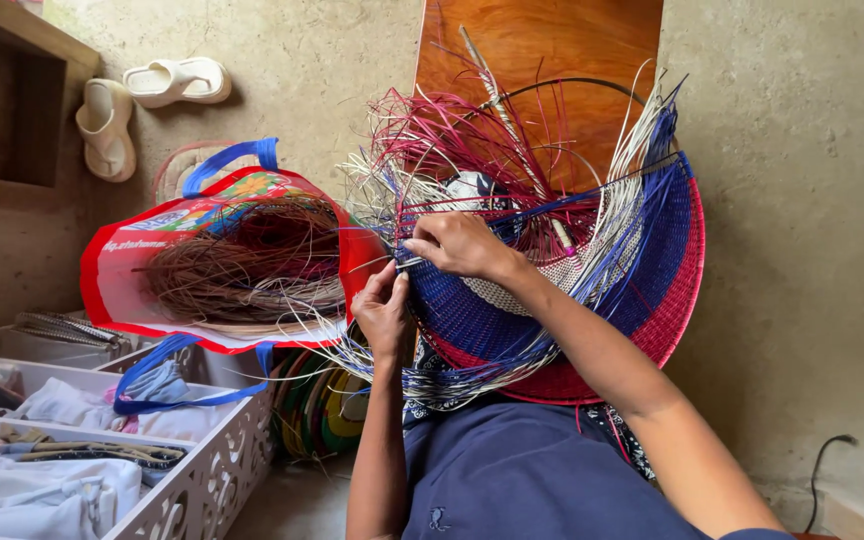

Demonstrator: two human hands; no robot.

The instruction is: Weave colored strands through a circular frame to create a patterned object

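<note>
Nearest, on the person's lap, a half-woven basket (592, 290) of blue, red and white strands stands on edge, its loose ends fanning upward and out past the rim. The left hand (382, 312) is pinched shut on a few loose strands (352, 345) at the basket's near edge. The right hand (460, 245), fingers curled, grips a thin strand (414, 263) just above it. Close on the left, a white openwork crate (202, 480) of cloth and a red bag (112, 270) of brown cane crowd that side. Right of the basket the concrete floor (802, 200) lies open. Farther off lie pale sandals (177, 80).
</note>
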